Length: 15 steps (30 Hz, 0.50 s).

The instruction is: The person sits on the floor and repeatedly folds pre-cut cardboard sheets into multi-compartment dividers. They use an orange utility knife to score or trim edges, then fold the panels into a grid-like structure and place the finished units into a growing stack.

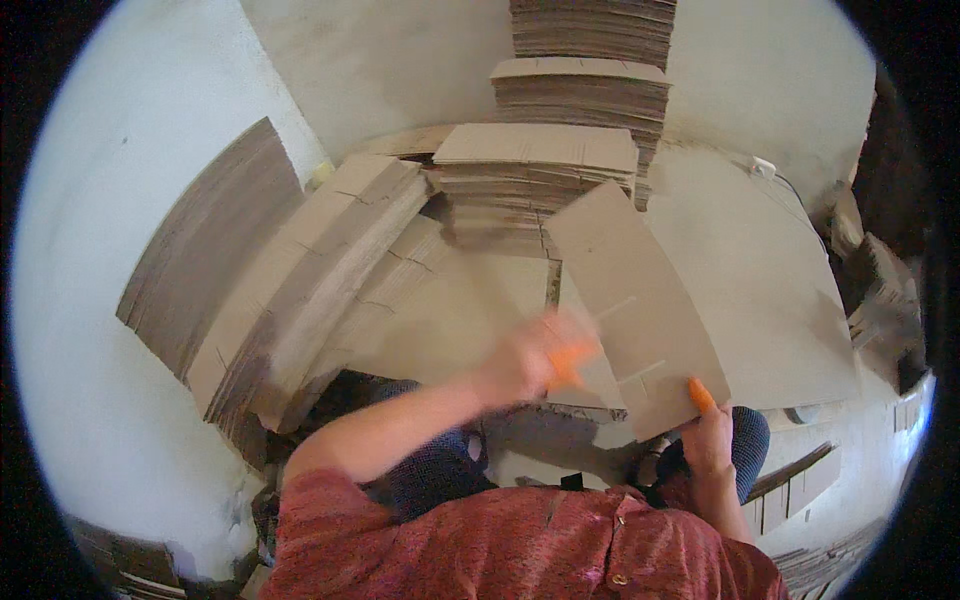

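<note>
A slotted cardboard sheet (640, 290) is held tilted in front of me, with short slits cut across its lower half. Closed on its lower right corner is my right hand (708, 438), whose thumb wears an orange cover and lies on the sheet's face. My left hand (535, 358) reaches across to the sheet's left edge, also with orange on its fingers. Motion smears it, so whether it touches the sheet is unclear. Beneath both hands lies a flat cardboard work surface (470, 300), with a dark edge showing near the sheet.
Long rows of stacked cardboard strips (290, 270) stand to the left. Ahead is a pile of cardboard sheets (535, 150), with a taller stack (595, 40) behind it. A white plug with a cable (763, 168) sits at the right, near dark clutter (885, 300). More slotted cardboard (800, 485) lies low at the right.
</note>
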Each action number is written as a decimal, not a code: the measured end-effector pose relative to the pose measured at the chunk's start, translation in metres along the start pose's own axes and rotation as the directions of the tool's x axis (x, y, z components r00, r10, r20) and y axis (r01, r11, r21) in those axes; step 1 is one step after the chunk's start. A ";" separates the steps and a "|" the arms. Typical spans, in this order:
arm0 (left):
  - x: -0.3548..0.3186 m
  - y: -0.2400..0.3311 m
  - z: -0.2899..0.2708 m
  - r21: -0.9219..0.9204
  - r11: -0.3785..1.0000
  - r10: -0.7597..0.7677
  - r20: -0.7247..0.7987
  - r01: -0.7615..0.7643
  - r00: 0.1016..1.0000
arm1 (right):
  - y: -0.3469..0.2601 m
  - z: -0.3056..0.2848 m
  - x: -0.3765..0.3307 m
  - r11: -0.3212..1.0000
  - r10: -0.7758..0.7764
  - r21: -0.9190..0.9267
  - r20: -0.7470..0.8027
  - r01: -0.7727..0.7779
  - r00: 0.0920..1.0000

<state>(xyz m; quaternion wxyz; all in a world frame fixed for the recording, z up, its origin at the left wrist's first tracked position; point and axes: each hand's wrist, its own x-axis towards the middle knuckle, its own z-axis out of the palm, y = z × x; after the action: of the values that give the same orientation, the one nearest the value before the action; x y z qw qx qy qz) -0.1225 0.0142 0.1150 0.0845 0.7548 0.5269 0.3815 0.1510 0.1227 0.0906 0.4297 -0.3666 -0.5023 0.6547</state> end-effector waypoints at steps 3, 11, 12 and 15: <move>-0.006 -0.047 -0.113 0.593 0.676 -0.277 -0.346 0.438 0.896 | 0.006 -0.019 -0.007 0.997 -0.031 -0.076 0.017 0.033 0.999; -0.072 -0.078 -0.264 0.646 -0.072 -0.603 -0.635 0.760 0.482 | 0.015 -0.032 -0.014 0.952 -0.066 -0.294 0.091 0.090 0.994; -0.074 -0.075 -0.266 0.689 -0.063 -0.579 -0.614 0.722 0.536 | 0.016 -0.033 -0.013 0.942 -0.079 -0.318 0.099 0.106 0.992; -0.061 -0.065 -0.257 0.809 0.015 -0.532 -0.491 0.587 0.690 | 0.019 -0.038 -0.015 0.943 -0.133 -0.294 0.090 0.154 0.987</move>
<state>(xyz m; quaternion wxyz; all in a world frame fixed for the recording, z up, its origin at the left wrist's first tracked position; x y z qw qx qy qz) -0.3506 -0.0804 0.2297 -0.2412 0.3703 0.8956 -0.0502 0.1876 0.1195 0.0645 0.3982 -0.3671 -0.6356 0.5501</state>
